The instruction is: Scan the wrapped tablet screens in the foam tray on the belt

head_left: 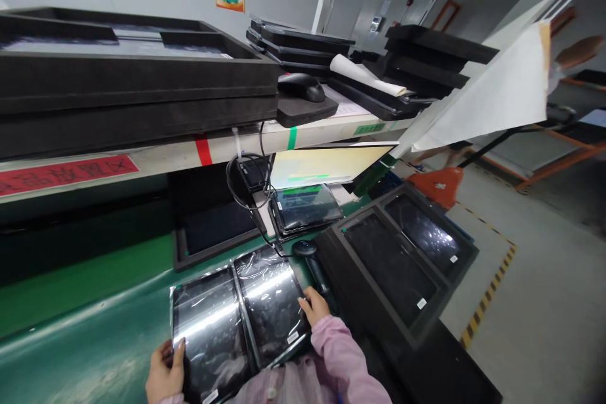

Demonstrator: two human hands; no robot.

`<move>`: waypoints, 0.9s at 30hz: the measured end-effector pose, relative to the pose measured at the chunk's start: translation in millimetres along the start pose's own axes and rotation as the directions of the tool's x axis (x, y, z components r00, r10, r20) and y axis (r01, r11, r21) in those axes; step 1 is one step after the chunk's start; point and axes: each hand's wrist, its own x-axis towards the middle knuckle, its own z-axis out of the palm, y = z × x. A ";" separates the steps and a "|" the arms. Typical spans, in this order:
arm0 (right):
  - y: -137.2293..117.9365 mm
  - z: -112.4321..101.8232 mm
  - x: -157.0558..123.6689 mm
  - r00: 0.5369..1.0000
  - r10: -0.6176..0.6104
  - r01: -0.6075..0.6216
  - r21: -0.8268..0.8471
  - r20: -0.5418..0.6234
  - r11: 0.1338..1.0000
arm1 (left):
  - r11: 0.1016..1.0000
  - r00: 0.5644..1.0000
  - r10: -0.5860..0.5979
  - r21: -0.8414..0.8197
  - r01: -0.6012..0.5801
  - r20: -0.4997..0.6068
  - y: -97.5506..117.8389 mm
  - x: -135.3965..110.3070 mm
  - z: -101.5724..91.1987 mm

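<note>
Two dark glossy screen panels lie side by side at the front of the green bench, the left panel point(208, 328) and the right panel point(272, 303). Clear film covers them, and each carries a small white label near its lower edge. My left hand point(165, 371) grips the outer edge of the left panel, thumb on top. On the far side, my right hand point(314, 307) pinches the outer edge of the right panel. Whether a shared tray lies under both panels I cannot tell. A black handheld scanner point(310, 255) rests just beyond my right hand.
To the right, a black foam tray point(326, 243) holds two more panels. A lit monitor point(326, 164) stands behind, with a wrapped panel stack point(307, 209) before it. Overhead, a shelf point(265, 137) carries foam trays point(142, 85) and a mouse point(302, 86). A cable point(228, 180) hangs down.
</note>
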 end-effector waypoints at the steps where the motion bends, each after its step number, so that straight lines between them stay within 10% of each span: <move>1: 1.7 0.7 1.1 1.000 -0.005 0.005 0.000 -0.005 1.000 | 1.000 1.000 -0.004 0.002 0.004 0.004 1.4 -0.9 -0.5; 27: 2.2 -16.6 12.5 0.975 -0.017 -0.009 0.115 0.220 0.993 | 1.000 1.000 0.008 -0.010 -0.007 0.010 -4.0 3.8 2.3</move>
